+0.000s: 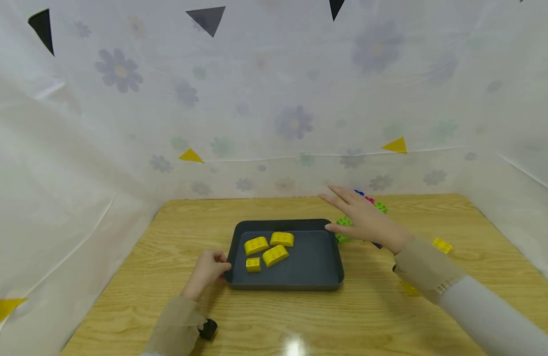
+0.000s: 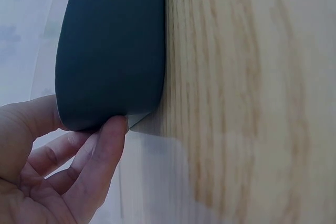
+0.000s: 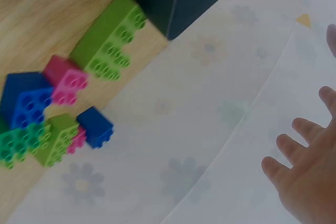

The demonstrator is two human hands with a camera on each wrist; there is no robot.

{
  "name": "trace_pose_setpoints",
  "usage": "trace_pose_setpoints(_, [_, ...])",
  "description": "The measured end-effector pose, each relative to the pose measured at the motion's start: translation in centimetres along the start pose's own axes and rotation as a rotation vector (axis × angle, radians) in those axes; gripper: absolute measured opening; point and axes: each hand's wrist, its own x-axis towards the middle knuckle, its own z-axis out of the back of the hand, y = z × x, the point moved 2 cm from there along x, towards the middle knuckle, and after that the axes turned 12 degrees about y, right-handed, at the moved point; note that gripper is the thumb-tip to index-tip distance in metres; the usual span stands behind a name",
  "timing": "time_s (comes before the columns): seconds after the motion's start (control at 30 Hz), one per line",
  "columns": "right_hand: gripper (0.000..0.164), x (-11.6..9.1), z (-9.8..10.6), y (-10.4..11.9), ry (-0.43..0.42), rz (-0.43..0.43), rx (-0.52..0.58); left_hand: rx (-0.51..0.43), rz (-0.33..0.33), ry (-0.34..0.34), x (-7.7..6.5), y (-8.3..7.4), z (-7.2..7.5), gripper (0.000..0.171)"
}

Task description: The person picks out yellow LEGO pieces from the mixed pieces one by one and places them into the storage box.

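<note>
A dark grey baking tray (image 1: 316,262) sits on the wooden table. In its left half lie several yellow toy bricks: curved-top ones (image 1: 275,255) and a small square one (image 1: 253,265). At the tray's left side my left hand (image 1: 208,271) pinches the wall; the left wrist view shows fingertips (image 2: 113,132) against the outside and the thumb passing behind the rim. My right hand (image 1: 367,220) hovers near the tray's back right corner, fingers spread, holding nothing. In the right wrist view its fingers (image 3: 294,150) are apart from the bricks.
Right of the tray, partly hidden by my right hand, are green bricks (image 1: 343,222), a pink brick (image 3: 65,80) and blue bricks (image 3: 95,127). Farther right lie yellow bricks (image 1: 442,245), one partly behind my sleeve. A flowered white curtain (image 1: 256,99) hangs behind the table.
</note>
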Motion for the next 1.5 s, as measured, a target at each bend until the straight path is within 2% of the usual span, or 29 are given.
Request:
trace_pose_setpoints(0.3, [0.072,-4.3,-0.5,-2.5,-0.027,-0.073,0.040,-0.002,0.002,-0.003,-0.1,-0.1,0.1,0.012])
trace_pose_setpoints(0.57, [0.072,-8.6,-2.1,-3.7,-0.076,-0.114,0.049,0.001,-0.005,-0.002,-0.2,0.0,-0.1,0.012])
trace_pose_setpoints(0.8, [0.073,-11.4,-3.8,-4.0,0.013,-0.203,0.173,0.004,-0.006,0.002,-0.2,0.0,0.0,0.012])
trace_pose_setpoints(0.93, [0.076,-12.8,-4.9,-3.9,0.082,-0.218,0.237,0.013,-0.007,0.001,-0.2,0.0,0.0,0.012])
trace_pose_setpoints(1.13, [0.070,-14.2,-6.2,-4.2,0.152,-0.228,0.246,0.015,-0.005,0.000,-0.1,0.0,0.0,0.011])
trace_pose_setpoints(1.33, [0.060,-14.9,-7.0,-4.5,0.219,-0.164,0.299,0.013,-0.008,-0.004,-0.1,0.0,0.0,0.011])
trace_pose_setpoints(1.5, [0.051,-15.2,-7.5,-4.8,0.218,-0.122,0.289,0.014,-0.002,-0.001,-0.2,0.0,0.0,0.011])
